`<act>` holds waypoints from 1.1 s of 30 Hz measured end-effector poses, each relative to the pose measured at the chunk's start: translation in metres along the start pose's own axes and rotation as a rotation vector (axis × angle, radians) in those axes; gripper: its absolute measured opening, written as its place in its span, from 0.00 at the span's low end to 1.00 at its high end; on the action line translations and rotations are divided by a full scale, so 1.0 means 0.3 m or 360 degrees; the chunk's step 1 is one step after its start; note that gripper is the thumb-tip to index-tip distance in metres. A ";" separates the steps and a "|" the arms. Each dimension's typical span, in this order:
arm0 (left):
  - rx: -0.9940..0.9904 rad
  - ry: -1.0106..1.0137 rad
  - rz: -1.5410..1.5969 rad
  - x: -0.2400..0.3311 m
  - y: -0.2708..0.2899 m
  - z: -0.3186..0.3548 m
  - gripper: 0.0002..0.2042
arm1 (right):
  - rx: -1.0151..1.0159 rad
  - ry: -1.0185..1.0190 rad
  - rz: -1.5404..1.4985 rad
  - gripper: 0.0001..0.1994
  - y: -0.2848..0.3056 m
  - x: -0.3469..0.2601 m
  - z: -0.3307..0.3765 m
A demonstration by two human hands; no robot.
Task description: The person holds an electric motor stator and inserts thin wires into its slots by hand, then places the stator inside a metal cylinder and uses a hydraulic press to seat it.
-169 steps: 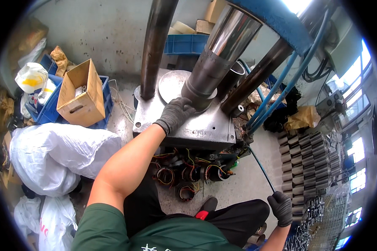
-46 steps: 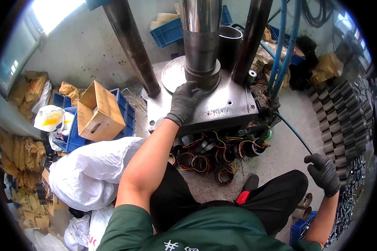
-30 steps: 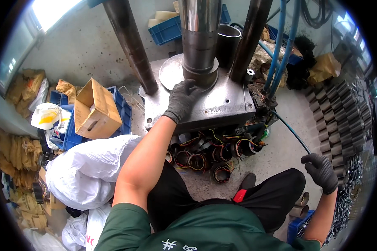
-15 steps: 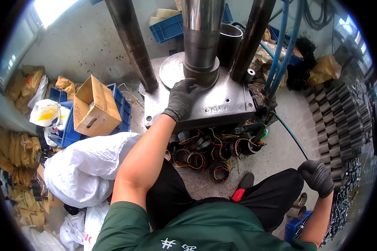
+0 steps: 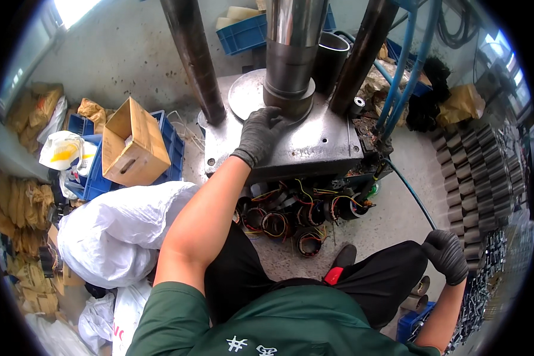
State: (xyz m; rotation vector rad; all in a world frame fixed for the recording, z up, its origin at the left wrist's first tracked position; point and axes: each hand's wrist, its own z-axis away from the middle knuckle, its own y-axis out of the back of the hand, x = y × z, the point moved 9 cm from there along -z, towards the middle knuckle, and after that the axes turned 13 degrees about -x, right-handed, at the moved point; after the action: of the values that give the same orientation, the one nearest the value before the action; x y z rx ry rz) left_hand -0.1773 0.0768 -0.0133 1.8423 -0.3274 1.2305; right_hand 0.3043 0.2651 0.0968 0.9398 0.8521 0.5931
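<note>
My left hand, in a dark glove, reaches over the press bed. Its fingers are stretched, slightly bent, toward the dark metal cylinder under the press ram; whether the fingertips touch it I cannot tell. That cylinder stands on a shiny round plate. Over my right knee, my gloved right hand is closed round the end of a long thin lever. The lever slants up to the right side of the press.
Two dark columns flank the ram. Wound motor stators with coloured wires lie on the floor below the bed. Stacked metal cylinders line the right side. At left are a cardboard box and a white sack.
The view has shifted slightly. Both hands keep nearly the same places, the left by the cylinder and the right on the lever; the ram shows no clear movement.
</note>
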 end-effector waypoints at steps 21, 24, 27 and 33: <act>0.0034 -0.0065 -0.0213 0.025 0.008 -0.001 0.20 | 0.0101 0.0001 -0.0089 0.09 0.000 0.027 0.011; 0.0027 -0.0055 -0.0229 0.033 0.014 0.004 0.20 | 0.0066 -0.0023 -0.0048 0.10 0.005 0.015 0.006; 0.0010 -0.0048 -0.0211 0.042 0.015 0.005 0.20 | 0.0036 -0.0008 0.0025 0.10 -0.001 0.029 0.003; -0.0028 -0.0039 -0.0246 0.066 0.013 0.008 0.20 | -0.0005 0.0136 0.0050 0.06 0.037 -0.004 -0.018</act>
State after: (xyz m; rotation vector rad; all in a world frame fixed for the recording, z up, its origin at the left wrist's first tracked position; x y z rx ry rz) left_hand -0.1688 0.0772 0.0052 1.8328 -0.2039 1.0970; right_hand 0.2984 0.2719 0.1051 0.9319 0.9136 0.6653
